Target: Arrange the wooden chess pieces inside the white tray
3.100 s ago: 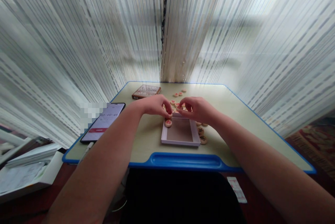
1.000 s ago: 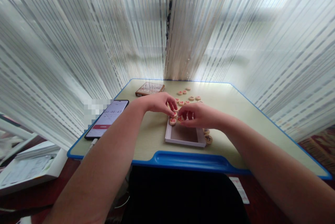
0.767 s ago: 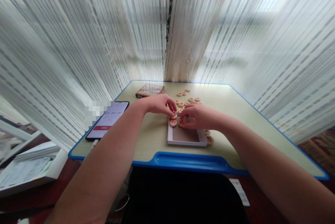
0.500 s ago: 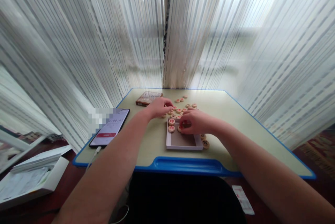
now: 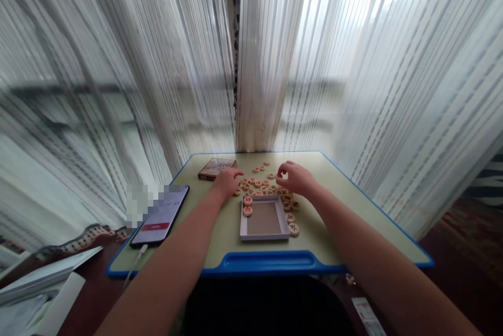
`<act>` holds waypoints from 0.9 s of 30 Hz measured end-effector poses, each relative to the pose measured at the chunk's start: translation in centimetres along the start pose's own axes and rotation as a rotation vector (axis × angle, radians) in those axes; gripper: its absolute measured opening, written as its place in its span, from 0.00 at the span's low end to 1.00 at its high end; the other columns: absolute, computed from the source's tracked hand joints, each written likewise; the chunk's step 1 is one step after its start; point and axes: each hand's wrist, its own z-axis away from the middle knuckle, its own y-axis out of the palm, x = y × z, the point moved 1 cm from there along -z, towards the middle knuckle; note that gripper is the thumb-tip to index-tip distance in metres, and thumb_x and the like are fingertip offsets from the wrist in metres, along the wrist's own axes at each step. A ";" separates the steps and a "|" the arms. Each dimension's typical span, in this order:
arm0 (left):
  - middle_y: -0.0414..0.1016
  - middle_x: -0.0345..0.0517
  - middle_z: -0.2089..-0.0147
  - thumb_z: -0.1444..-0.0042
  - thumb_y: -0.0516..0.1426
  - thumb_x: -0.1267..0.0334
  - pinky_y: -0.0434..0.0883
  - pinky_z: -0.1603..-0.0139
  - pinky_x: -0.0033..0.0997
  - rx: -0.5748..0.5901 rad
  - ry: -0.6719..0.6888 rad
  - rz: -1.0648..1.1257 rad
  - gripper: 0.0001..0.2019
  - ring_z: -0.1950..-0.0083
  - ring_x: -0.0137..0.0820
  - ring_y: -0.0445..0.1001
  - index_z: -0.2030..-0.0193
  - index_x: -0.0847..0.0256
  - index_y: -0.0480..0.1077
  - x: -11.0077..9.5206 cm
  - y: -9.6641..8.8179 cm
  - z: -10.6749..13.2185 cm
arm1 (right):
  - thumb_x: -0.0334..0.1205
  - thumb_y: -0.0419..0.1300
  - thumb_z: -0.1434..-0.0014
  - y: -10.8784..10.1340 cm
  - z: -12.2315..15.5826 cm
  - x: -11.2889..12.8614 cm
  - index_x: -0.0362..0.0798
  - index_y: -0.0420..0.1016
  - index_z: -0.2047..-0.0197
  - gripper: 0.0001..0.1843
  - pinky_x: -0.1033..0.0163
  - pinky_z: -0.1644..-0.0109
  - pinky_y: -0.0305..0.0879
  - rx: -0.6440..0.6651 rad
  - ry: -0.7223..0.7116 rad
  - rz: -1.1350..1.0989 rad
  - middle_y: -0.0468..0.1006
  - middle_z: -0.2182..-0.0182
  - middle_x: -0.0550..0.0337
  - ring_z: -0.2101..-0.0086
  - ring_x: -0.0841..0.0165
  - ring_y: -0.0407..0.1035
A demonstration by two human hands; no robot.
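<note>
A shallow white box tray (image 5: 264, 235) lies on the pale desk (image 5: 346, 215), with two round wooden pieces (image 5: 247, 205) bearing red characters along its left inner edge. Several more such pieces (image 5: 262, 183) are scattered behind and to the right of the tray. My left hand (image 5: 227, 180) rests fingers-down on the pieces behind the tray's left corner. My right hand (image 5: 294, 176) hovers behind the tray's right corner, fingers curled with thumb and forefinger pinched; whether a piece is between them is too small to tell.
A phone (image 5: 161, 214) with a lit screen and a cable lies at the desk's left edge. A brown box lid (image 5: 216, 168) sits at the far left. Sheer striped curtains (image 5: 251, 63) surround the desk. A blue groove (image 5: 267, 261) runs along the front edge.
The head camera tilted up and back, so the desk looks smaller and lower. My right hand left the tray and rose behind it. My left hand shifted left onto the loose pieces.
</note>
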 end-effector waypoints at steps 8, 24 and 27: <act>0.74 0.48 0.49 0.58 0.49 0.81 0.64 0.41 0.35 -0.062 -0.051 -0.031 0.24 0.46 0.36 0.69 0.56 0.59 0.75 0.3 -0.7 -0.4 | 0.45 0.55 0.46 -0.4 0.0 0.1 0.47 0.72 0.65 0.11 0.64 0.67 0.58 -0.056 0.152 -0.018 0.77 0.65 0.55 0.65 0.65 0.69; 0.77 0.48 0.53 0.59 0.52 0.79 0.68 0.49 0.32 0.334 -0.035 0.136 0.25 0.52 0.36 0.73 0.53 0.62 0.74 0.6 -1.3 -0.1 | 0.44 0.56 0.47 0.7 0.8 2.4 0.47 0.71 0.66 0.10 0.66 0.69 0.58 0.004 -0.157 -0.229 0.77 0.67 0.58 0.75 0.73 0.64; 0.77 0.47 0.54 0.57 0.51 0.79 0.67 0.49 0.30 0.404 0.019 0.097 0.25 0.53 0.34 0.73 0.51 0.62 0.73 0.6 -1.5 0.1 | 0.42 0.58 0.49 0.8 1.2 3.2 0.47 0.71 0.67 0.08 0.67 0.69 0.58 0.034 -0.245 -0.260 0.77 0.68 0.59 0.75 0.74 0.63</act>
